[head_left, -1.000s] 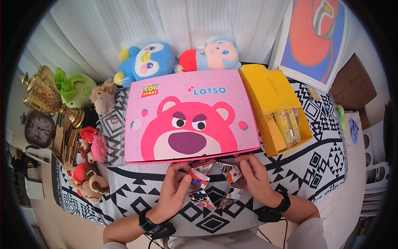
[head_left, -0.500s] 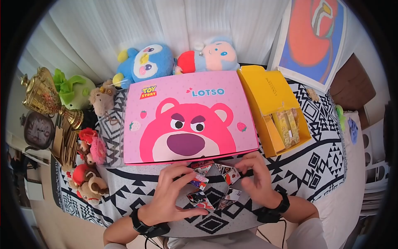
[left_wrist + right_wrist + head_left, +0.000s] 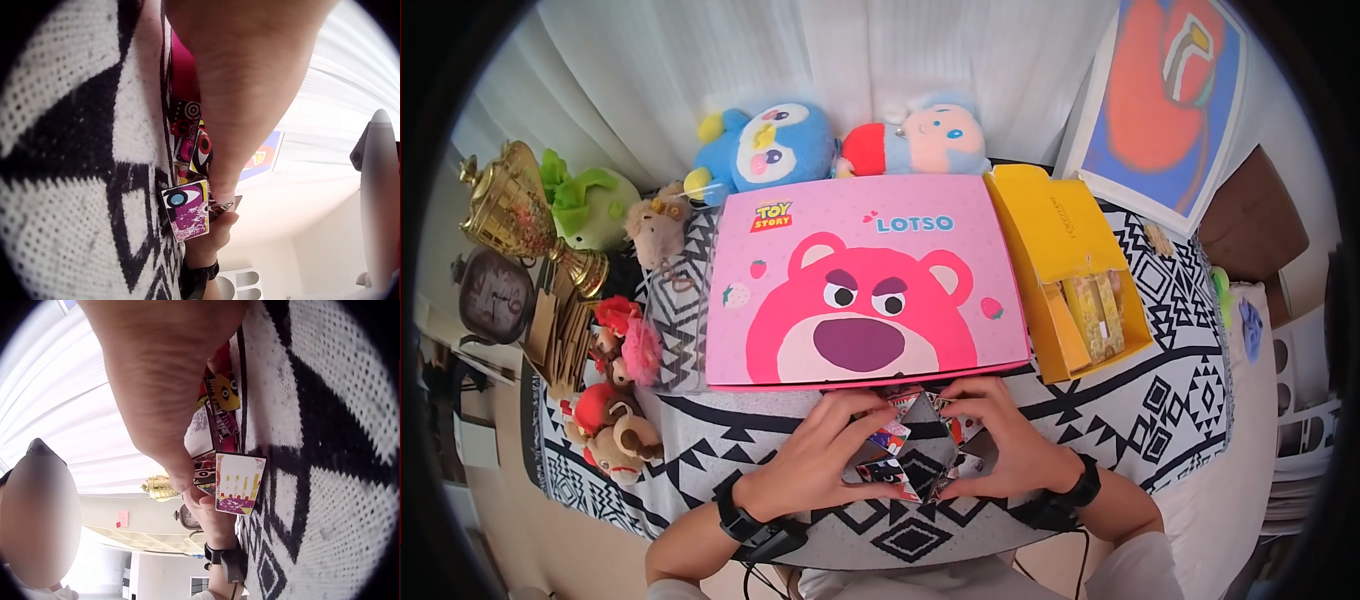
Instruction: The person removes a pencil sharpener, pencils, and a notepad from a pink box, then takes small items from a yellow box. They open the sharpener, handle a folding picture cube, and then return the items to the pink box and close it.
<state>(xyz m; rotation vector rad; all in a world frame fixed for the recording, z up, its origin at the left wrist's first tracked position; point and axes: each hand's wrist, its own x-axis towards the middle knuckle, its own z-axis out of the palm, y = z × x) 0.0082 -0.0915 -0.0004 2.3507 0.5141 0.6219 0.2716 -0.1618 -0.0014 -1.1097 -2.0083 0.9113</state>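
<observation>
A folding puzzle cube (image 3: pixel 890 438), opened into a ring of small printed blocks, stands on the patterned cloth near the front edge. My left hand (image 3: pixel 825 455) grips its left side, thumb at the near block and fingers at the far one. My right hand (image 3: pixel 1012 450) holds the right side the same way, and the two thumbs come close together at the front. In the left wrist view a block face with a blue eye print (image 3: pixel 187 209) shows past the thumb. A white face with coloured marks (image 3: pixel 240 481) appears in the right wrist view. Fingers hide parts of the ring.
Just behind the hands lies a large pink box (image 3: pixel 865 290) with a bear face. A yellow box (image 3: pixel 1055 215) stands open to its right. Plush toys (image 3: pixel 765 145) line the back; a gold trophy (image 3: pixel 510 205), a clock (image 3: pixel 497 295) and small plush toys (image 3: pixel 625 440) crowd the left.
My left hand loosened from the ring's upper left, spread, and now grips its left side with the thumb at the front. My right hand briefly lifted its fingers and now grips the right side.
</observation>
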